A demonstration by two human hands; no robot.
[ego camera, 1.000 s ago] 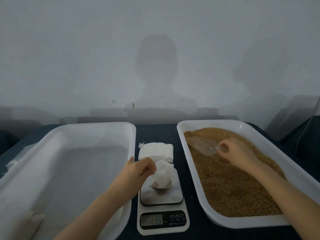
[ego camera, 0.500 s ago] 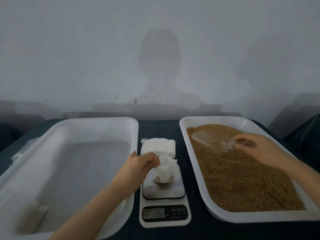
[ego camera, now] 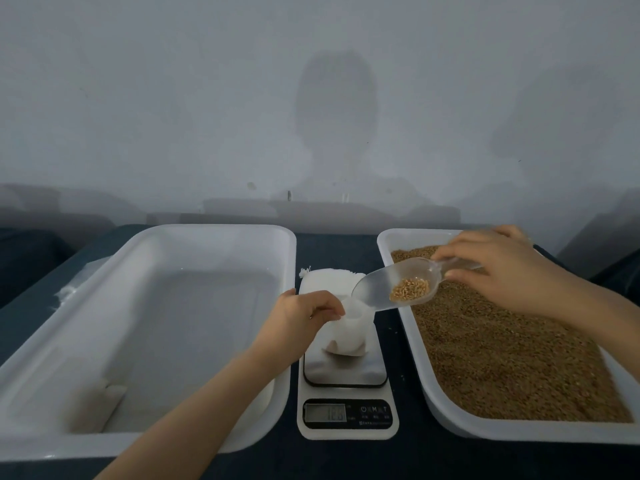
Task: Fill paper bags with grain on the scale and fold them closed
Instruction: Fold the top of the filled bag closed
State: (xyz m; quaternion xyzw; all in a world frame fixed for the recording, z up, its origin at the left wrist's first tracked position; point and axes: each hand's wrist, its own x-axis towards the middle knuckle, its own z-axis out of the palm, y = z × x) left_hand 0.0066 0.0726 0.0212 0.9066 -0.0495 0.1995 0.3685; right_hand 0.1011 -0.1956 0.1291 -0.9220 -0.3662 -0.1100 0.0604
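On the steel platform of the scale, our left hand pinches the top edge of a small white paper bag between thumb and curled fingers, holding its mouth up while the bag's base rests on the platform. Just above and right of that mouth, our right hand grips the handle of a clear plastic scoop, fingers and thumb closed around it; the scoop tilts down toward the bag, its front lip just beside the opening, and a small heap of golden-brown grain sits toward the back of its bowl. Whether the lip touches the paper we cannot tell. At the scale's near end a grey display shows digits too blurred for us to read. Just behind the scale lies a flat stack of white bags. Right of the scale sits a white grain tray holding a level grain bed; our right hand hovers over its far end. Left of the scale sits a second tray, also white, with a pale folded shape in its near corner that we cannot identify. Scale and trays rest on a dark blue cloth, and beyond it a grey wall carries the shadow of a head and shoulders.
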